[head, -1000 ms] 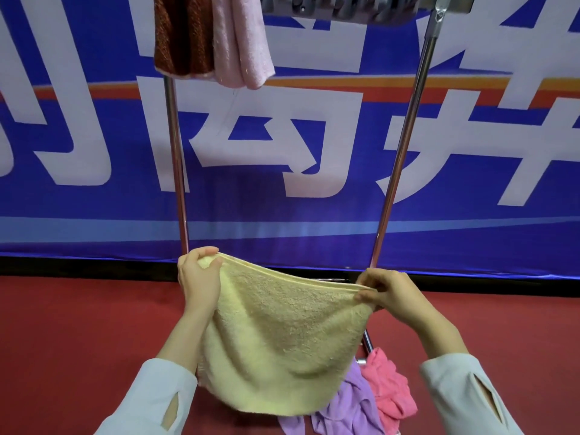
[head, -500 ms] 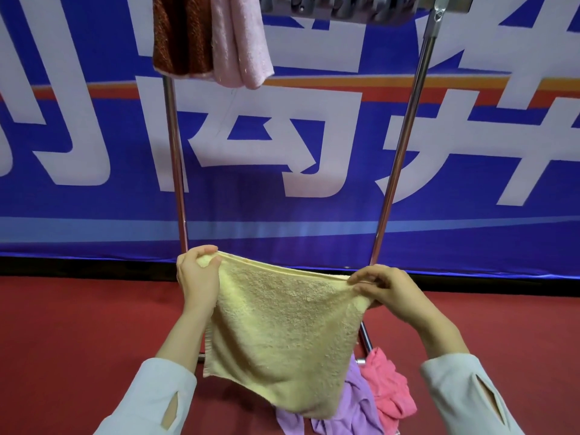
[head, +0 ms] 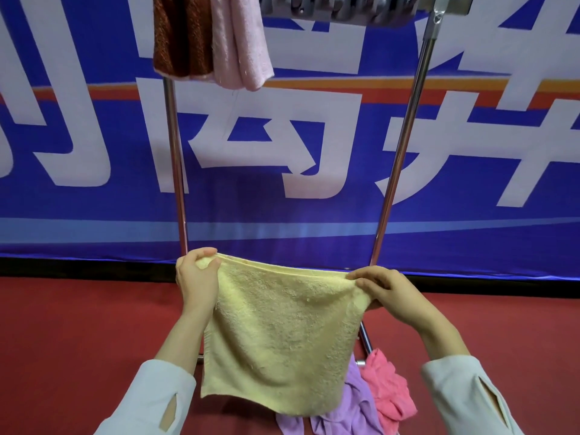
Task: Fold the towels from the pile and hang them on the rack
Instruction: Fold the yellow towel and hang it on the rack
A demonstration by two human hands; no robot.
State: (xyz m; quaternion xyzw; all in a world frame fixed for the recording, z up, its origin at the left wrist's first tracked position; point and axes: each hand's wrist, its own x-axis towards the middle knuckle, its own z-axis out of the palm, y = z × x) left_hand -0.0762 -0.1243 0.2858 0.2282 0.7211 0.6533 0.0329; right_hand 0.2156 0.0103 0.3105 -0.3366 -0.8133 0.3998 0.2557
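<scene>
A pale yellow towel [head: 282,334] hangs doubled over in front of me, its folded edge stretched level between my hands. My left hand [head: 196,277] pinches the top left corner, and my right hand [head: 389,293] pinches the top right corner. Above, the metal rack [head: 405,152] carries a brown towel [head: 180,36] and a light pink towel [head: 240,42] over its top bar at the left. Under the yellow towel lies the pile: a purple towel [head: 351,412] and a bright pink towel [head: 387,387] on the floor.
The rack's two chrome uprights stand before a large blue banner [head: 314,136] with white characters. Red carpet [head: 78,340] covers the floor. A row of grey clips [head: 339,7] hangs along the rack's top bar to the right of the hung towels.
The yellow towel's lower edge has straightened and hangs flatter and squarer. My right hand has shifted slightly left and up along the top edge; my left hand stays put.
</scene>
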